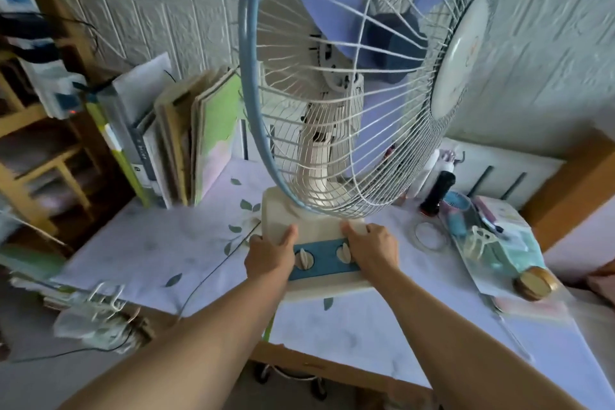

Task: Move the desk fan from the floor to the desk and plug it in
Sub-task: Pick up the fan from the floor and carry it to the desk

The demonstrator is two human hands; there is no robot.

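The desk fan [332,103] has a white wire cage with a blue rim, purple blades and a cream base [319,286] with a blue panel and two knobs. Its base rests on the desk [173,243], which has a pale leaf-print cover. My left hand [271,255] grips the base's left side, thumb on top. My right hand [374,248] grips the base's right side by the right knob. A thin dark cord [213,273] runs from the base's left across the desk and off its front edge; its plug is not visible.
Books and folders [186,140] stand at the desk's back left beside a wooden shelf [40,156]. On the right lie a tape roll [429,236], bottles, a small blue fan, a jar lid [535,283] and papers. A white power strip [63,100] hangs at left.
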